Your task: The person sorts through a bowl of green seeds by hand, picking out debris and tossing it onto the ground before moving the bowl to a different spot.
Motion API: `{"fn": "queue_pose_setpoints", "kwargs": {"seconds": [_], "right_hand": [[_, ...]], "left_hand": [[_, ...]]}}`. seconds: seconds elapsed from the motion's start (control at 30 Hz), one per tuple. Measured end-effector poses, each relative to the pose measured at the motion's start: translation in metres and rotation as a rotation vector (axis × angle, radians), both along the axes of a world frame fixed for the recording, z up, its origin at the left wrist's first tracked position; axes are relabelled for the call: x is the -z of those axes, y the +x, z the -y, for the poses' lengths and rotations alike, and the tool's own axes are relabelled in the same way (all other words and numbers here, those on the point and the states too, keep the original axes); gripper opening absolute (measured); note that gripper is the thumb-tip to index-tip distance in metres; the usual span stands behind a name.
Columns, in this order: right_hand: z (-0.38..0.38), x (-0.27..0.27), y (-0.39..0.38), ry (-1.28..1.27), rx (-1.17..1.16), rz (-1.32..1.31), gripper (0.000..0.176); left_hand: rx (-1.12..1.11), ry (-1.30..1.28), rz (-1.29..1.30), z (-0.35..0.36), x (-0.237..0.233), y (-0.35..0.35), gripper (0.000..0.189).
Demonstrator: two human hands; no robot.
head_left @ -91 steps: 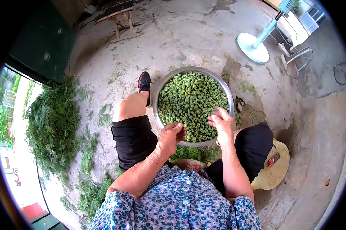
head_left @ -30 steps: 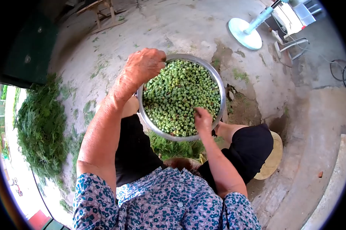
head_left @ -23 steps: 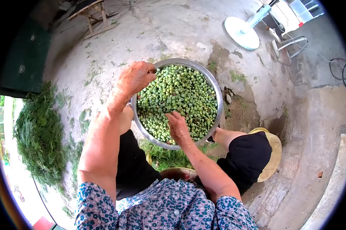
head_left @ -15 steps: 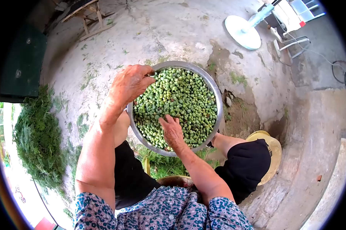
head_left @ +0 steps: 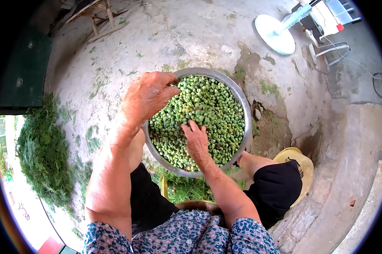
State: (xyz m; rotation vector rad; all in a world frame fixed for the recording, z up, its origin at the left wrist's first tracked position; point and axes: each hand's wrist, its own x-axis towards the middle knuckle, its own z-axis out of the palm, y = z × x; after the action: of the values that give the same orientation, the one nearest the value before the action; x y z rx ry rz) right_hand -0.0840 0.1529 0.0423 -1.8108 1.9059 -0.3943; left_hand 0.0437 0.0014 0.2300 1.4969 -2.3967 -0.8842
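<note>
- Left hand [head_left: 150, 95]: clamped on the far-left rim of the metal basin [head_left: 246, 127], with the fingers curled over the edge. Three seconds ago it sat at the near rim. It reached across about a second ago and has held that grip since.
- Right hand [head_left: 196, 137]: spread flat, palm down, on the green pods [head_left: 214, 103] near the middle of the load, and holding nothing. It has moved in from the near rim over the last second.
- Basin: on the concrete floor [head_left: 191, 38] between the person's knees, filled almost to the rim with pods.
- Judgement: the hands now do different jobs. One steadies the basin while the other works across the surface of the pods, so the work has gone from handling the rim to handling the contents.
- Surroundings: a heap of green cuttings [head_left: 41, 148] lies well to the left. A white fan base [head_left: 275, 40] and a wooden stool [head_left: 100, 19] stand well beyond the basin. A yellow seat [head_left: 301, 158] is just beside the right thigh.
</note>
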Motion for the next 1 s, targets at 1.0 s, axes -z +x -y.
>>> {"fn": "queue_pose_setpoints", "kwargs": {"seconds": [1.0], "right_hand": [[-0.074,0.03,0.021,-0.126,-0.374,-0.089,0.046]], "left_hand": [[-0.029,-0.018,-0.047,0.002,0.004,0.001,0.027]]}}
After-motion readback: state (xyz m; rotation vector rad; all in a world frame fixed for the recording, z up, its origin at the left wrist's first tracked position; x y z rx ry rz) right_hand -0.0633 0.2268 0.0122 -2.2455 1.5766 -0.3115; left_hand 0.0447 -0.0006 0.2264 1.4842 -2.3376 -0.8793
